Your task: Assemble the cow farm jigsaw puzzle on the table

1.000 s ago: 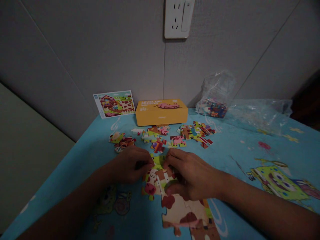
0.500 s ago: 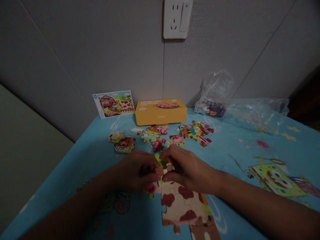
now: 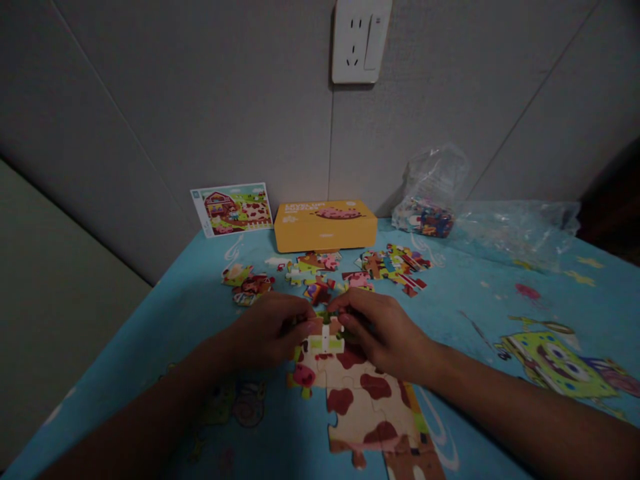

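Observation:
Between my two hands is a puzzle piece (image 3: 325,339) with a white fence on green and brown at its top. My left hand (image 3: 273,330) pinches its left side with thumb and fingers. On the other side, my right hand (image 3: 383,327) has thumb and forefinger closed at the piece's upper right edge. Right below lies a joined puzzle section (image 3: 370,403) showing a cream cow with dark red patches and a pink muzzle. Part of that section is hidden under my right hand. Whether the held piece touches it I cannot tell.
Loose puzzle pieces lie in piles (image 3: 253,287) beyond my hands. A yellow puzzle box (image 3: 325,233) stands against the wall, with a picture card (image 3: 233,210) leaning left of it. Clear plastic bags (image 3: 433,193), one holding more pieces, lie at the back right.
The held piece has been tipped so its fence picture now faces me. My right thumb has shifted upward along its edge. The whole view has shifted slightly.

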Demonstrator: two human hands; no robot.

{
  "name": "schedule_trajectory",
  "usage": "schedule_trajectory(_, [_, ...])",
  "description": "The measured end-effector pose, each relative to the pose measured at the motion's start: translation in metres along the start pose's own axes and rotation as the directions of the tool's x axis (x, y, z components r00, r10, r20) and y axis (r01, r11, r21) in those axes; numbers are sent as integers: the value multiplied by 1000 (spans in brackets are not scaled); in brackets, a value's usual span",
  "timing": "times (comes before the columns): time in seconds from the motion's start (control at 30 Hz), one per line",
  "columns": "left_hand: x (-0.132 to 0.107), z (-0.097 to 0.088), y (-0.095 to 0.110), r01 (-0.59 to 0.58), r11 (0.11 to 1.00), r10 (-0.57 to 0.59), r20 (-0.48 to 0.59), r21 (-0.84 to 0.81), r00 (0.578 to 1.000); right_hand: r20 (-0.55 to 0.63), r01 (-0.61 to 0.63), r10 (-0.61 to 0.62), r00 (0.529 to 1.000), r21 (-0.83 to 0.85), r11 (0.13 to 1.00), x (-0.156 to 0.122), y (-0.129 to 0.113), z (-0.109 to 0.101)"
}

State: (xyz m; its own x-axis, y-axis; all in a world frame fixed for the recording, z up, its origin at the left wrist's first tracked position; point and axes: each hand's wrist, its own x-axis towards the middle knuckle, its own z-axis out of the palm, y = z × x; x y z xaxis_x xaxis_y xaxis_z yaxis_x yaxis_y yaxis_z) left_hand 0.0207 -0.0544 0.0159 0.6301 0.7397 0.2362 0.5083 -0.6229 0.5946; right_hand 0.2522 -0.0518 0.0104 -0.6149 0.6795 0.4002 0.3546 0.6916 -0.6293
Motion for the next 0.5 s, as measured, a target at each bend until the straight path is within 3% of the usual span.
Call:
schedule_trajectory(0.27, [1,2,-5,46,999,-46,0,11,999,-4,-71,71,997,-12,997,0,0,0])
schedule_trajectory(0.5, [0,-3,-3,48,998,-46,75,-34,996,-43,-126,125,991,-21,992,-1,2,2])
